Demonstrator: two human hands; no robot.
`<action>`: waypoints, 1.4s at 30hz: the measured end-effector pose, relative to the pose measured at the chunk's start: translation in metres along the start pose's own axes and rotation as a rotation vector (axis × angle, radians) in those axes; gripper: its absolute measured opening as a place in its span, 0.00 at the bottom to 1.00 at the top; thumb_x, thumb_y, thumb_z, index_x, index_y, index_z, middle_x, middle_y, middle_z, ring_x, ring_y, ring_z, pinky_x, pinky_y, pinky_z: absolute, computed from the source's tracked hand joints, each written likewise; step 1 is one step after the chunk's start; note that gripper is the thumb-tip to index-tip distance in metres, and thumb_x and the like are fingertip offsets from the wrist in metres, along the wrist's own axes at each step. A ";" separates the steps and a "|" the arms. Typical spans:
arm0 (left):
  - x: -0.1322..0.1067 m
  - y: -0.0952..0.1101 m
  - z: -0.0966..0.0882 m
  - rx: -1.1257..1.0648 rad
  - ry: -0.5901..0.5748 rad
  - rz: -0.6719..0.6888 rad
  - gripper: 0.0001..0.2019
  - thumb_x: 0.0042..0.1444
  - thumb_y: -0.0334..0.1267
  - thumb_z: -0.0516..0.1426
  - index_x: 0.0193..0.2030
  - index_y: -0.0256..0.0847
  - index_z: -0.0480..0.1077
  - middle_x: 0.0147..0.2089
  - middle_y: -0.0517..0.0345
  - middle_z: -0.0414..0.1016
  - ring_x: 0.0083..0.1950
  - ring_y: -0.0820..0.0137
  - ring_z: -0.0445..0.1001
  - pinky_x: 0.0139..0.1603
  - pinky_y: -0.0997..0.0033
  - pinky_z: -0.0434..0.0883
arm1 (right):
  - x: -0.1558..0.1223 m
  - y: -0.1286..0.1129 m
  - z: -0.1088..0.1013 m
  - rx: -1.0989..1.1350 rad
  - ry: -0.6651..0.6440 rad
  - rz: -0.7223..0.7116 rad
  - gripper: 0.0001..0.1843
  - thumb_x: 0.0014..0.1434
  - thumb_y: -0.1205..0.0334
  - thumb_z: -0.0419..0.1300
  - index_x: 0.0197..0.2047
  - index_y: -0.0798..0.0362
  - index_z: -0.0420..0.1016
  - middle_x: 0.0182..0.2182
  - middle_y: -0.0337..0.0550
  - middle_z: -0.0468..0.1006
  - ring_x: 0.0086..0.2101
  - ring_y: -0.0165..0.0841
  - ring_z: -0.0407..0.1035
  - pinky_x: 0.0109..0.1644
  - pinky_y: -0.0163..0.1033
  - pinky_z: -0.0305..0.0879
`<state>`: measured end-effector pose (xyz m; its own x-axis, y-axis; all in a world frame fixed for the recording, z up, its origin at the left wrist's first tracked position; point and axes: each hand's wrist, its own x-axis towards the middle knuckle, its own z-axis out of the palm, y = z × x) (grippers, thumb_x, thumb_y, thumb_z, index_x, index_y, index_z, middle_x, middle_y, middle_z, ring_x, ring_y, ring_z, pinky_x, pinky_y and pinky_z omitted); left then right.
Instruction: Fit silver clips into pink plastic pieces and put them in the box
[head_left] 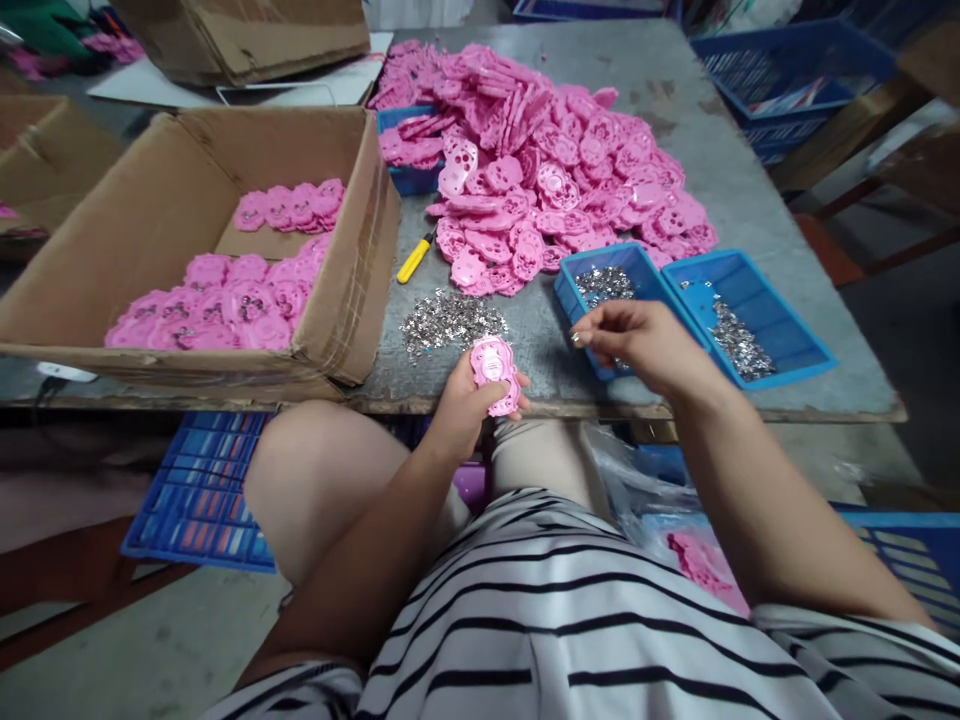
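My left hand [466, 402] is closed around a pink plastic piece [493, 368] near the table's front edge, its thumb lying across the lower part. Above the near side of a blue bin [651, 262], my right hand [626, 338] pinches a small shiny metal part [576, 338] between thumb and fingertips. That bin holds many small metal parts [604, 284], partly hidden by the hand. Just beyond the left hand lies a loose heap of similar metal parts [453, 322]. A big pile of pink plastic pieces [559, 180] covers the table's middle.
At the left stands an open cardboard box [352, 290] with rows of pink pieces inside. A yellow-handled tool [414, 262] lies between box and pile. A second blue bin [814, 352] with metal parts is at the right. Blue crates [795, 60] stand beyond the table's right edge.
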<state>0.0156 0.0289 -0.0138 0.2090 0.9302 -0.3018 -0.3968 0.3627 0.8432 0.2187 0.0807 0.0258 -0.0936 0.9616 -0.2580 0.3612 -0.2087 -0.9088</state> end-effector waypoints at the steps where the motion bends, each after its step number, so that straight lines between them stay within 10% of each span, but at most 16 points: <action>1: 0.000 0.000 0.001 0.001 0.017 0.011 0.22 0.40 0.34 0.61 0.43 0.39 0.60 0.32 0.60 0.76 0.25 0.72 0.75 0.22 0.74 0.70 | -0.004 -0.002 0.010 0.057 -0.088 0.003 0.08 0.44 0.61 0.68 0.26 0.53 0.73 0.16 0.34 0.67 0.17 0.25 0.58 0.20 0.33 0.54; 6: 0.003 -0.002 0.006 0.052 0.139 0.100 0.22 0.39 0.32 0.61 0.41 0.41 0.58 0.30 0.65 0.73 0.24 0.75 0.73 0.21 0.76 0.69 | -0.014 -0.002 0.046 0.157 -0.300 0.027 0.11 0.42 0.57 0.68 0.27 0.55 0.75 0.18 0.37 0.72 0.17 0.23 0.57 0.18 0.31 0.53; 20: 0.005 -0.006 0.004 0.138 0.298 0.157 0.23 0.40 0.29 0.63 0.41 0.43 0.58 0.29 0.67 0.71 0.22 0.78 0.70 0.19 0.80 0.66 | -0.017 -0.002 0.068 0.114 -0.170 0.008 0.21 0.40 0.46 0.70 0.22 0.53 0.70 0.13 0.32 0.65 0.16 0.24 0.55 0.19 0.32 0.50; 26: 0.000 -0.003 0.009 -0.069 0.211 0.238 0.25 0.46 0.52 0.64 0.46 0.44 0.60 0.39 0.57 0.74 0.39 0.69 0.76 0.36 0.71 0.73 | -0.018 0.003 0.072 0.145 0.024 -0.141 0.14 0.45 0.51 0.67 0.21 0.52 0.72 0.30 0.42 0.75 0.35 0.34 0.69 0.42 0.42 0.64; 30: -0.003 0.000 0.015 -0.133 0.096 0.307 0.35 0.49 0.71 0.50 0.54 0.45 0.63 0.51 0.49 0.73 0.59 0.60 0.69 0.50 0.63 0.71 | -0.021 0.001 0.079 0.242 0.095 -0.180 0.10 0.46 0.56 0.67 0.21 0.52 0.74 0.42 0.46 0.76 0.50 0.41 0.67 0.57 0.48 0.57; 42: -0.003 -0.005 0.013 -0.151 0.067 0.362 0.38 0.49 0.74 0.47 0.58 0.49 0.62 0.51 0.51 0.72 0.62 0.60 0.65 0.53 0.62 0.70 | -0.024 -0.004 0.089 0.251 0.061 -0.211 0.11 0.47 0.57 0.66 0.19 0.51 0.73 0.46 0.45 0.78 0.50 0.42 0.66 0.57 0.51 0.55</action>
<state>0.0290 0.0238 -0.0116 -0.0250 0.9992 -0.0298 -0.5618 0.0106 0.8272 0.1367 0.0426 0.0067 -0.0832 0.9956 -0.0420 0.0988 -0.0337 -0.9945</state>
